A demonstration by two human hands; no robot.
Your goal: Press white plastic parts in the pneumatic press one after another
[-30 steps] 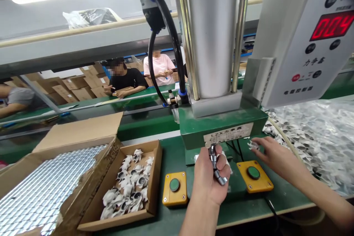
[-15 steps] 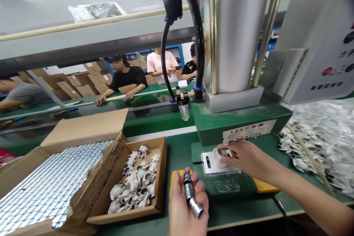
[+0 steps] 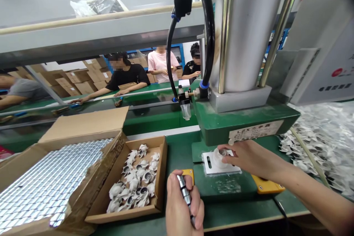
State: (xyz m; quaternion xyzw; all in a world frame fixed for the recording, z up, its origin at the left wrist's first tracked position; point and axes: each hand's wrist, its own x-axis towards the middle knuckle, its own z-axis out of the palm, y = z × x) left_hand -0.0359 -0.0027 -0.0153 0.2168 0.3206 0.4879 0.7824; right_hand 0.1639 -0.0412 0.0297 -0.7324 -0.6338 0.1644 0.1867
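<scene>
My left hand (image 3: 184, 206) is closed around a short row of shiny metal sleeves (image 3: 184, 191), lined up end to end; its lower end is partly covered by the fingers. Under the head of a bench press (image 3: 246, 118), my right hand (image 3: 240, 155) has its thumb and fingers on a white round plastic part (image 3: 219, 158). That part sits on a white slotted plate (image 3: 210, 166) fixed to the green press base (image 3: 226, 188). The far side of the part is hidden by my fingers.
Left of the press, a shallow cardboard tray (image 3: 163, 191) holds several white finned parts. Beside it, an open carton (image 3: 110, 169) is filled with rows of metal sleeves. More white parts (image 3: 301, 151) lie under plastic at right. Co-workers (image 3: 128, 72) sit across the line.
My left fingers have curled more tightly round the metal sleeves, and the row has tilted. My right hand stays at the white part. The view has shifted slightly.
</scene>
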